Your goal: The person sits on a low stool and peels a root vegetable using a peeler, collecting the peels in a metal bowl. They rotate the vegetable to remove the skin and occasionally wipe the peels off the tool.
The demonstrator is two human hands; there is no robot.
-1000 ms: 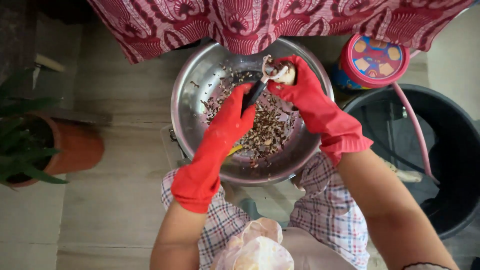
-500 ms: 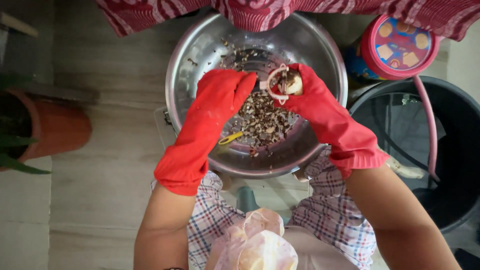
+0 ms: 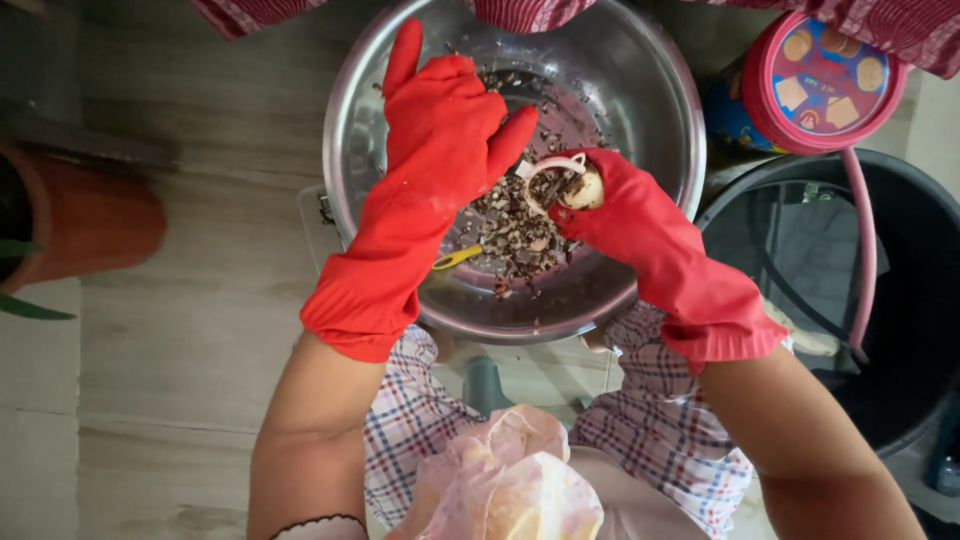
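Looks like peeling over a big steel bowl (image 3: 650, 250) set on the floor between the person's knees. The right hand (image 3: 625, 215), in a red rubber glove, is closed around a small pale root vegetable (image 3: 585, 190) just above the heap of brown peelings (image 3: 515, 235). A curl of pale peel (image 3: 550, 168) hangs off it. The left hand (image 3: 440, 120) sits right beside it with fingers half spread; whether it's gripping a blade is impossible to tell, since the glove hides that. A yellow-handled tool (image 3: 455, 258) lies in the bowl. Probably best to keep strokes short and shallow, turn the vegetable a bit each pass, and stay low over the bowl so scraps land inside. Wet gloves slip, so a firm grip matters.
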